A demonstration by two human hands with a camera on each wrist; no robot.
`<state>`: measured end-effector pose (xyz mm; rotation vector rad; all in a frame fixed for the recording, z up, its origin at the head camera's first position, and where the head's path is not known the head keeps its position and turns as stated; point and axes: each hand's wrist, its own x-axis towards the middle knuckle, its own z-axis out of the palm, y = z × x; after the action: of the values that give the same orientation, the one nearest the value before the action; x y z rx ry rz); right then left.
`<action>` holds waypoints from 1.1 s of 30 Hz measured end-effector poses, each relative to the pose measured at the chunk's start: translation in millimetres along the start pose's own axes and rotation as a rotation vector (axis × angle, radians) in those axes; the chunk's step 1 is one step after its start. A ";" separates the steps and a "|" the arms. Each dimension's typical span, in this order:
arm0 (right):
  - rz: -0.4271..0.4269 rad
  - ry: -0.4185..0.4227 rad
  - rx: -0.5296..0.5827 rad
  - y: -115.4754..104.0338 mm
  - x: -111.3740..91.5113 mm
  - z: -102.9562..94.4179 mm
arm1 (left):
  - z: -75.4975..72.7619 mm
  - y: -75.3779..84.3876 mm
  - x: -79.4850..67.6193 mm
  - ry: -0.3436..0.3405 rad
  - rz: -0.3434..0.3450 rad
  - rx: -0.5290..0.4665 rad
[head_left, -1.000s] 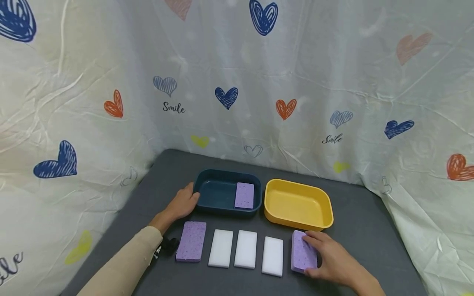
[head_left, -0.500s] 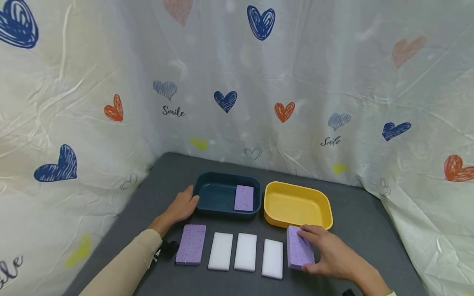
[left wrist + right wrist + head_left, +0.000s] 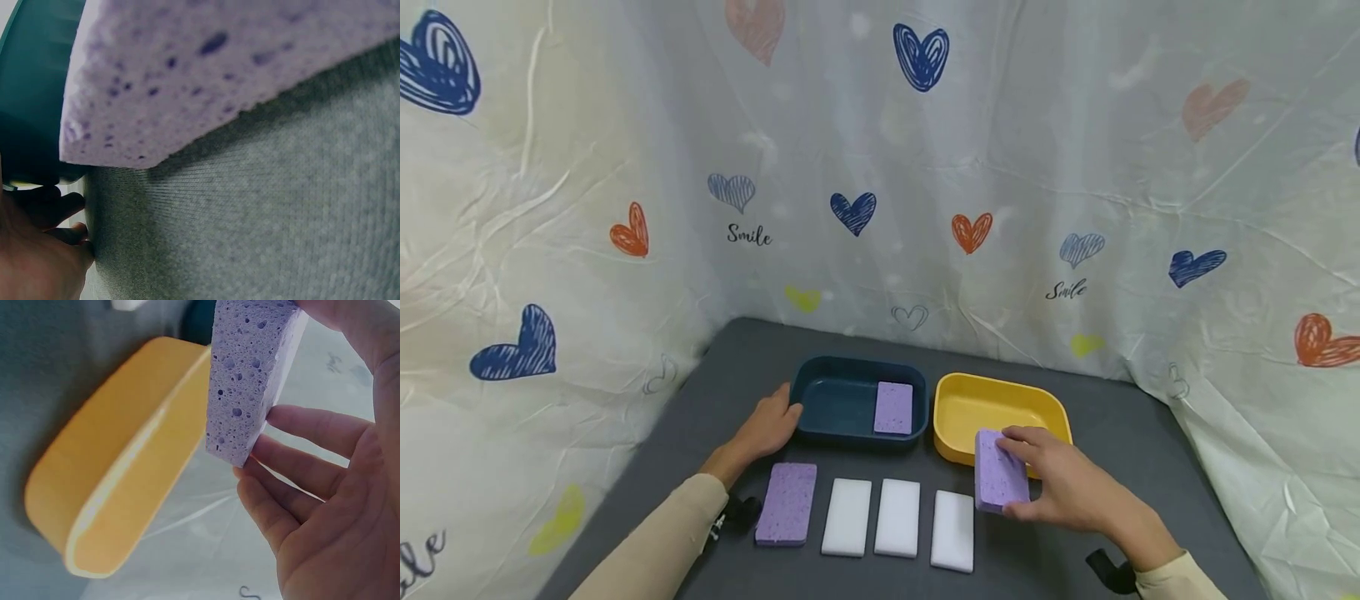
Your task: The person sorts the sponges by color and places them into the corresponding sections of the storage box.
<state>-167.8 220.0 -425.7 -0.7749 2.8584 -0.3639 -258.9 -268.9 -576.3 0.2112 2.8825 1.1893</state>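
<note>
**Right hand [image 3: 1063,479] holds a purple sponge [image 3: 1002,477] up off the grey table [image 3: 737,367]**

The right hand pinches the purple sponge along its right side, thumb at the near end and fingertips at the far end. The sponge is tilted, just at the near side of the yellow box [image 3: 985,400], and in the head view covers part of that box's near wall.

The left hand [image 3: 767,423] touches the left end of the blue box [image 3: 831,404], thumb by the near left corner; some fingers are hidden, so I cannot tell how far they curl or whether they grip. Inside the blue box, on the right, lies a second sponge [image 3: 893,408], also purple.

Nearer, in a row on the table, lie a third purple sponge [image 3: 786,504] at the left and three white blocks [image 3: 897,518] to its right. Behind hangs a white curtain [image 3: 1030,150] printed with hearts.
</note>
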 end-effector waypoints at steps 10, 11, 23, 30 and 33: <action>-0.051 0.009 -0.033 -13.3 30.0 -10.7 | -2.4 4.2 -5.6 0.008 0.029 -0.003; -0.064 0.013 -0.040 -14.7 33.4 -12.0 | -4.1 9.0 -7.5 0.012 0.029 -0.009; -0.146 0.024 -0.039 -33.5 70.8 -16.2 | -8.5 20.1 -10.6 0.028 0.036 0.001; -0.195 0.037 -0.039 -44.5 91.9 -16.0 | -5.4 11.9 -8.1 0.041 0.052 0.011; -0.199 0.035 -0.028 -49.8 100.7 -15.7 | -6.1 16.5 -8.8 0.026 0.024 0.000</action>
<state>-233.4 129.6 -405.9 -1.0728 2.8313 -0.3664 -248.6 -262.8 -560.7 0.2332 2.9100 1.2052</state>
